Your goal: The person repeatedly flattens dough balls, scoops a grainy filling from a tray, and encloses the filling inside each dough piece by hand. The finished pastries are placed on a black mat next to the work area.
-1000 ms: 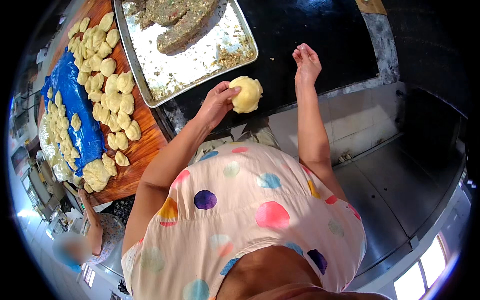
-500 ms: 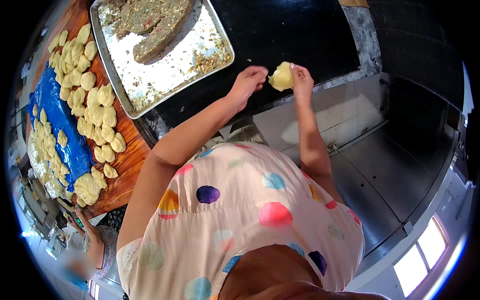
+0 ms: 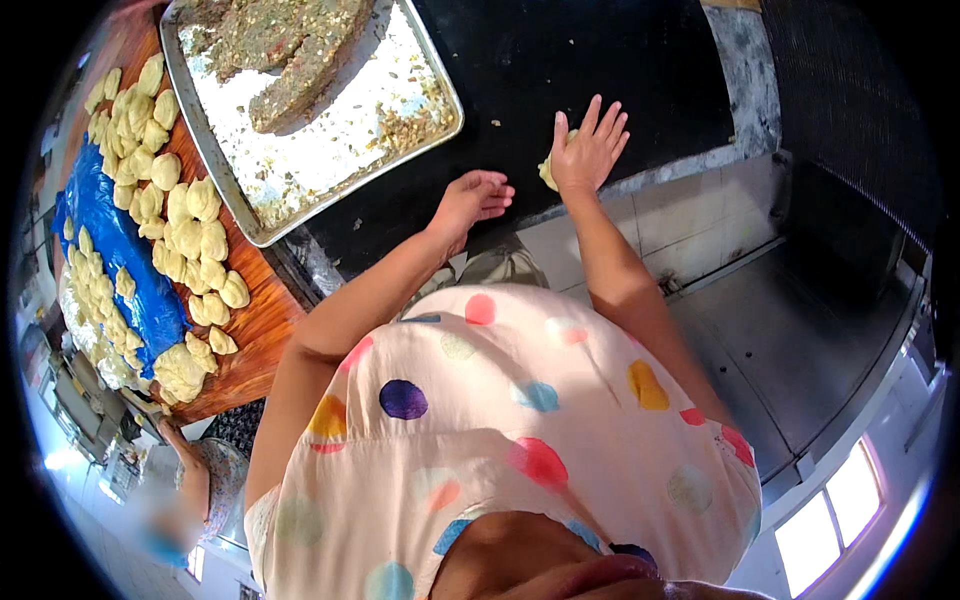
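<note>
My right hand (image 3: 588,150) lies flat with its fingers spread, palm down over a piece of pale yellow dough (image 3: 547,174) on the black work surface (image 3: 500,60). Only the dough's left edge shows; the palm covers the rest. Off to the left, my left hand (image 3: 472,205) hovers near the surface's front edge, fingers stretched out and loosely bent, holding nothing. Beyond it stands a metal tray (image 3: 350,185) with a large lump of brownish filling (image 3: 300,60) and loose crumbs of nuts or seeds.
Many dough pieces (image 3: 185,235) rest on the wooden table (image 3: 255,350) at left, some on blue plastic sheeting (image 3: 120,230). At lower left is another person (image 3: 200,480). A dark ribbed panel (image 3: 850,90) rises at far right, above a metal surface (image 3: 770,320).
The dough piece, earlier held up in my right fingers, is now down on the black surface under my flattened right palm. My left hand has moved slightly left and nearer, its fingers straighter.
</note>
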Demonstrator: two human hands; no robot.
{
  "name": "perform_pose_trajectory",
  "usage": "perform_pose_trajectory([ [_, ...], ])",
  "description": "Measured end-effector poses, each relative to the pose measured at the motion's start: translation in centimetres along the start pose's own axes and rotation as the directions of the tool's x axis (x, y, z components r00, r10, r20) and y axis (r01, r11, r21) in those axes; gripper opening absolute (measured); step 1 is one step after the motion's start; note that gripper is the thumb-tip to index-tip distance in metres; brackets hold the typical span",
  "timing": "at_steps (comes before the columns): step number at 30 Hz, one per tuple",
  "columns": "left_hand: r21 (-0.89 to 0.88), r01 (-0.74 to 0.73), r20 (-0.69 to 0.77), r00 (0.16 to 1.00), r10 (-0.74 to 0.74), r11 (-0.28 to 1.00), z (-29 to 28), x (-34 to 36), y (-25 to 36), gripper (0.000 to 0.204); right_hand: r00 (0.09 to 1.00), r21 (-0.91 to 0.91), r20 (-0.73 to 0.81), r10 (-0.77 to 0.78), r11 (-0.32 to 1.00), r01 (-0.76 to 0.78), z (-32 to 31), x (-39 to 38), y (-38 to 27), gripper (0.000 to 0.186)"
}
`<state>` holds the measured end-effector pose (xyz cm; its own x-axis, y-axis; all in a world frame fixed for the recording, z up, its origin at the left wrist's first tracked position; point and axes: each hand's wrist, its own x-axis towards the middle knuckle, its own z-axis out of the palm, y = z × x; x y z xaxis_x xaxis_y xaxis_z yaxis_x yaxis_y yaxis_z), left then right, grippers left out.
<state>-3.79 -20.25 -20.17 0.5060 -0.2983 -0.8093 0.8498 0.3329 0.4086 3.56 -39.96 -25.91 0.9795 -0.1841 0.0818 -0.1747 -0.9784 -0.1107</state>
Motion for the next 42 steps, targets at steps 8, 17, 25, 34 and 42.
perform_pose_trajectory([
  [8,0.047,-0.045,0.059,0.997,0.043,0.998,0.5,-1.6,1.2,0.028,0.999,0.032,-0.001,-0.046,0.998,0.046,0.6,1.6,-0.2,0.068],
  [17,0.039,0.063,0.169,0.983,-0.068,0.997,-0.4,-1.5,-1.7,0.033,0.99,0.13,-0.087,-0.109,0.984,0.12,0.2,0.6,4.6,0.07],
  [25,0.006,0.033,0.065,0.997,-0.033,0.999,-3.6,-4.4,-0.4,0.026,0.995,0.503,-0.022,0.098,0.861,-0.073,-2.3,0.6,7.5,0.048],
  [34,0.002,-0.008,-0.015,1.0,0.008,1.0,-5.6,-6.5,-1.0,0.025,0.89,0.289,0.367,-0.271,0.943,0.168,-5.7,3.3,5.7,0.037],
  [42,-0.078,-0.064,-0.081,0.995,0.058,0.995,-7.2,-8.1,-2.4,0.025,0.713,0.733,0.436,-0.549,0.677,0.072,-10.9,3.3,-2.3,0.03],
])
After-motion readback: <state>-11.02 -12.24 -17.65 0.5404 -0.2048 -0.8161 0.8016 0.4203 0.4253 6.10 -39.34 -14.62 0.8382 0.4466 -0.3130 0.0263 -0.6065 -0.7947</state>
